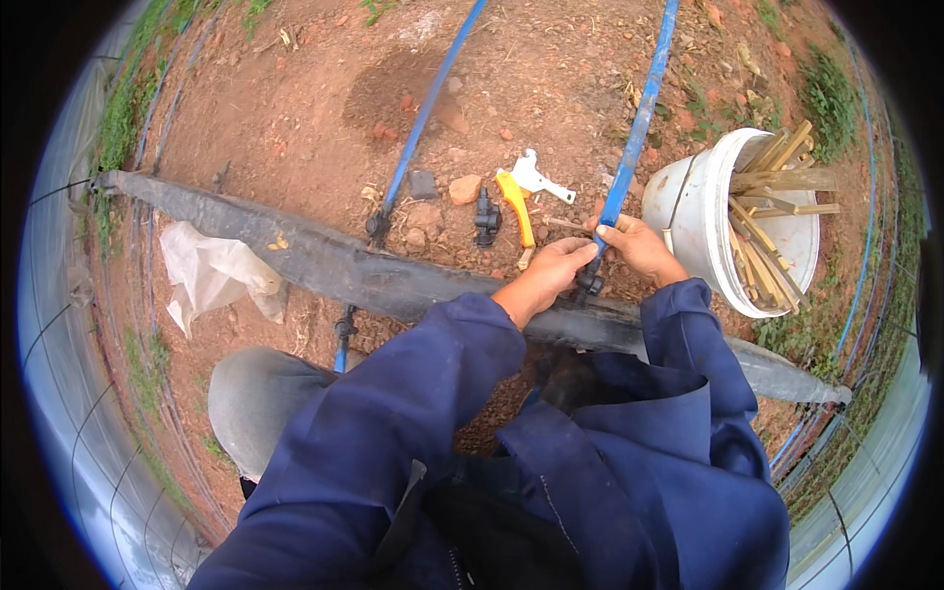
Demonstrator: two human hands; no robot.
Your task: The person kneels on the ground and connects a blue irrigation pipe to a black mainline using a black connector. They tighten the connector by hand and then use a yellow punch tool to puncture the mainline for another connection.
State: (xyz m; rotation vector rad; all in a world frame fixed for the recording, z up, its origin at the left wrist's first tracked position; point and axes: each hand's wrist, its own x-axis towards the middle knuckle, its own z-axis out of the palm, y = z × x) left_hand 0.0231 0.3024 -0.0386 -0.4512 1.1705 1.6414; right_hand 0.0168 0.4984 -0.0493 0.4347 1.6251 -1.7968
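Note:
My left hand point(553, 270) and my right hand point(634, 246) meet at the end of a blue flat hose point(637, 128) that runs away up the red soil. Both hands pinch a small black fitting point(590, 282) where that hose joins the wide black flat pipe point(324, 261) lying across in front of me. My sleeves are dark blue. Just left of my hands lie a black valve point(487, 216), a yellow-handled tool point(516, 205) and a white plastic tool point(536, 177).
A white bucket point(688, 211) with several wooden sticks stands at the right. A second blue hose point(423, 118) joins the black pipe further left. A white plastic bag point(211, 270) lies at the left, and stones dot the soil.

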